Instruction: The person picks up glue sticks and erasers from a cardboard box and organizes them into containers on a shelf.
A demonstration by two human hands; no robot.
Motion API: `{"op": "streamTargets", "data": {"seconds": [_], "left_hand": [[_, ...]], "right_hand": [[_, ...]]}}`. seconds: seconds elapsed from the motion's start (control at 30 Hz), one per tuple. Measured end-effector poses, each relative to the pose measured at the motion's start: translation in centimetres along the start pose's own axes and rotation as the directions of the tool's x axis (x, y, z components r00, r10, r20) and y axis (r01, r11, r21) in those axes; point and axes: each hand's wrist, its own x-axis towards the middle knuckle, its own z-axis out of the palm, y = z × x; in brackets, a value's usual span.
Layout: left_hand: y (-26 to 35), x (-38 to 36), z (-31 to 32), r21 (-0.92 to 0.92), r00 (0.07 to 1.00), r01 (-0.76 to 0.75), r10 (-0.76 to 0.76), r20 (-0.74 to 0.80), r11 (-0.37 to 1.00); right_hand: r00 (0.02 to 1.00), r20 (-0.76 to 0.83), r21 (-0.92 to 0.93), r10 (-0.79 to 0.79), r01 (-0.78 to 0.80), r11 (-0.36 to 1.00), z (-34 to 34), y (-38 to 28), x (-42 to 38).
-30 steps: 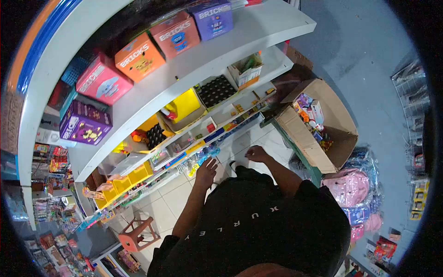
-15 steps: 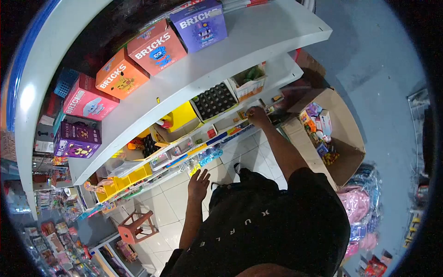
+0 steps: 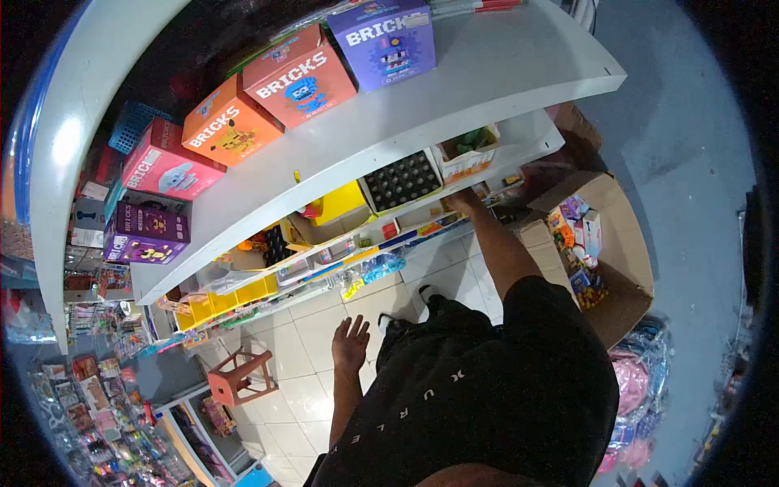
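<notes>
1. The right hand (image 3: 464,200), right of centre, reaches into a lower shelf (image 3: 454,213) beside a black studded tray (image 3: 401,180); its fingers are hidden, so I cannot tell their grip.
2. The left hand (image 3: 350,342), lower centre, hangs spread and empty over the tiled floor (image 3: 312,329).
3. Boxes along the top read "BRICKS": orange (image 3: 229,130), red (image 3: 300,75), purple (image 3: 389,39).
4. The black shirt (image 3: 471,398) reads "HURLEY".

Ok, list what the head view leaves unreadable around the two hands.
- Right hand: reaching into the shelf beside the black tray; its fingers are too small and shadowed to show whether they grip anything.
- Small items on that shelf: too tiny to identify.
- Left hand: spread over the floor tiles, palm hidden from the camera.
- Cardboard box: its contents are too small to name.
</notes>
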Motion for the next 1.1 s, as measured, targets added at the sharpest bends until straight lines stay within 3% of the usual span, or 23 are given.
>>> {"op": "streamTargets", "data": {"seconds": [0.53, 0.83, 0.97, 1.07, 1.1], "left_hand": [[1.0, -0.8, 2.5, -0.014, 0.999, 0.035, -0.035, -0.041, 0.999], [-0.1, -0.4, 1.5, 0.025, 0.999, 0.049, -0.049, 0.023, 0.998], [-2.0, 2.0, -1.7, 0.135, 0.993, 0.046, -0.06, 0.099, 0.99], [-1.1, -0.8, 3.7, 0.05, 0.994, 0.11, -0.11, -0.001, 0.993], [-1.4, -0.5, 3.8, 0.068, 0.993, 0.114, -0.115, 0.023, 0.991]], "right_hand": [[0.994, 0.097, 0.015, 0.045, -0.047, 0.999, -2.5, -1.6, -0.5], [0.999, 0.023, -0.042, 0.03, -0.029, 0.999, -3.2, -2.8, -0.9], [0.991, -0.029, 0.026, 0.129, -0.128, 0.991, -3.6, -5.0, -3.9], [0.966, -0.06, 0.104, 0.252, -0.245, 0.964, -3.4, -8.1, -8.2], [0.977, -0.053, 0.133, 0.208, -0.199, 0.971, -3.3, -9.6, -10.3]]}}
